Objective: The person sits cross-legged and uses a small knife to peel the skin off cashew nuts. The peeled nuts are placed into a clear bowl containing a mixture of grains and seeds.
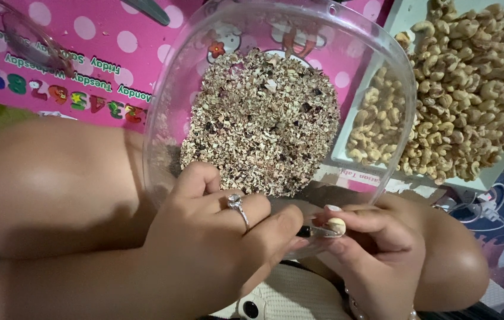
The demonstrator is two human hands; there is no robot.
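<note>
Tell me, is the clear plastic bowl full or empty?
Partly full: the clear bowl holds a heap of brown skin flakes, with bare plastic around it.

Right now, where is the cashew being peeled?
Head view, lower centre-right: the cashew is pinched in the right hand, beside the left hand, below the clear bowl.

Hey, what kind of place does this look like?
Probably a home, with someone peeling cashews by hand: a pink polka-dot children's mat, a clear plastic bowl of nut skins, and a heap of cashews.
</note>
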